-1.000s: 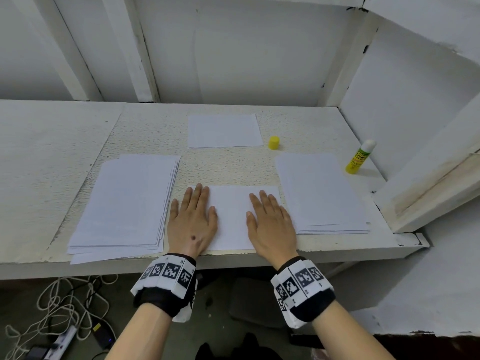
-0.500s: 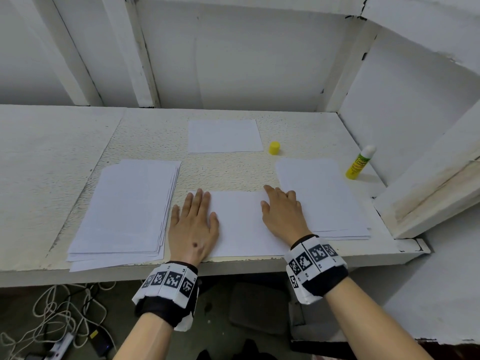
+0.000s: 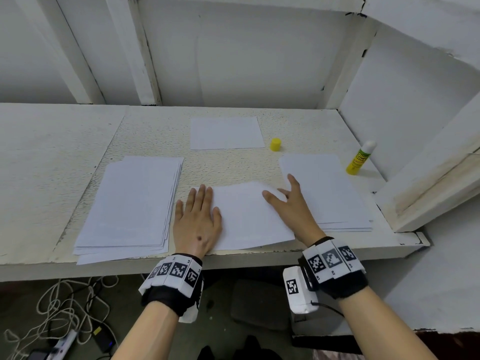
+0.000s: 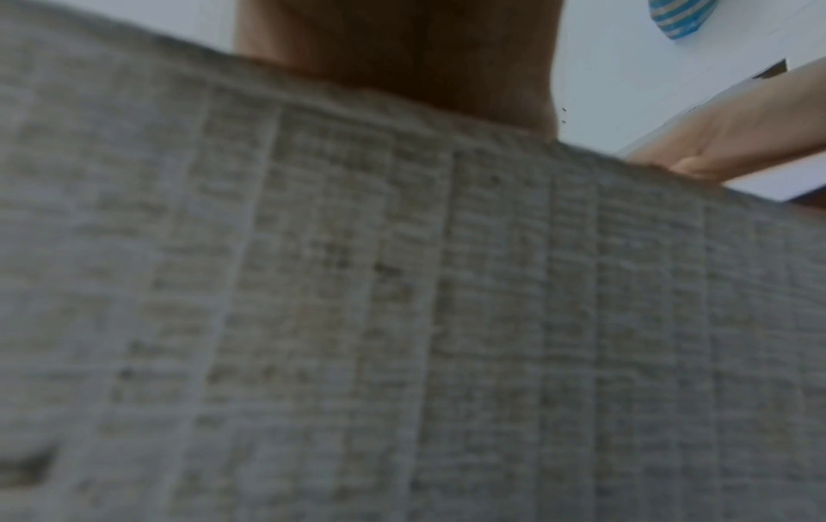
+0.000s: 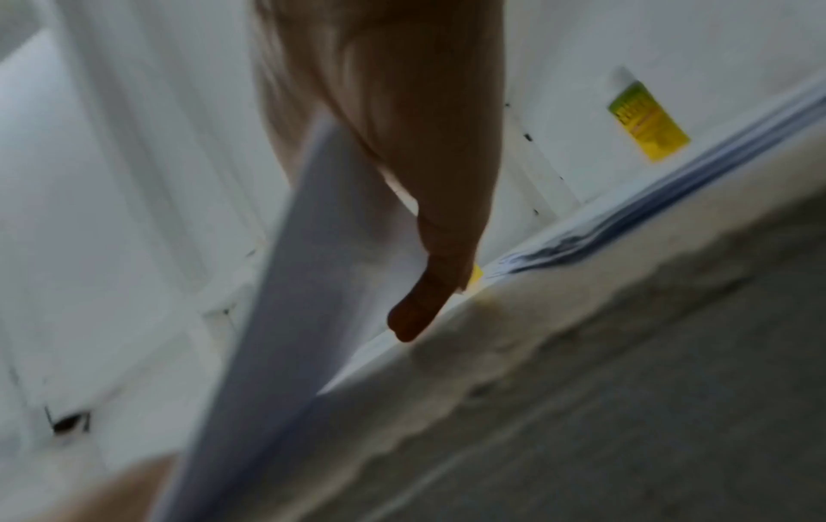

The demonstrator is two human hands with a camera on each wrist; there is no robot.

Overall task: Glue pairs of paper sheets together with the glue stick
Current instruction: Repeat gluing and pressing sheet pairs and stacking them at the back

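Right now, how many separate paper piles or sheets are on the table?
4: thick white paper stack left, small white sheet at the back, white sheet under both hands, white stack right.

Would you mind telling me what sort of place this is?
Probably a makeshift workbench in a bare utility room: a rough white shelf under white beams, with loose cables on the floor below.

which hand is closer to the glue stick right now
Right. The right hand lifts the right edge of the middle sheet, near the glue stick at the wall. The left hand lies flat on that sheet's left edge, farther away.
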